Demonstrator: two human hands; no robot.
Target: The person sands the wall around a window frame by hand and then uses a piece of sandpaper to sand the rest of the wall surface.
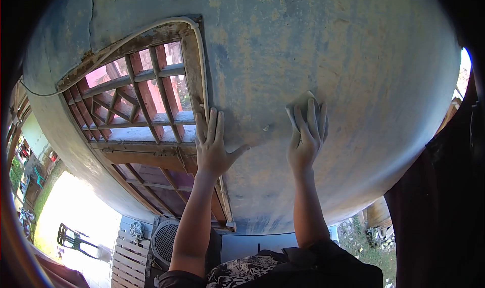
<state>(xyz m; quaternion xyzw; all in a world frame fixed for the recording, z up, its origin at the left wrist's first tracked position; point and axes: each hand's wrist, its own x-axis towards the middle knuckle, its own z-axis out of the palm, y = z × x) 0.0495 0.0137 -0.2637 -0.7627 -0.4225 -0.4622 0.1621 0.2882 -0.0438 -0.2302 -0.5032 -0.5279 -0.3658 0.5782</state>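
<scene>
My left hand (214, 149) lies with its fingers spread against the painted wall (262, 60), right at the edge of the wooden window frame (192, 65). It holds nothing. To the right, my right hand (305, 136) presses a folded piece of sandpaper (306, 98) to the wall, with the sheet's edges showing past the fingertips. Both hands look coated in pale dust. Between them the wall has a small chipped spot (265, 128). Its paint is blue-grey with worn, yellowish patches.
A pale cable (198, 40) runs over and down the window frame beside my left hand. Below are a round-grilled speaker (165, 237), a slatted wooden bench (130, 260) and a crumpled cloth (136, 231). A dark chair (73, 240) stands outside at lower left. Dark fabric (429, 212) hangs at right.
</scene>
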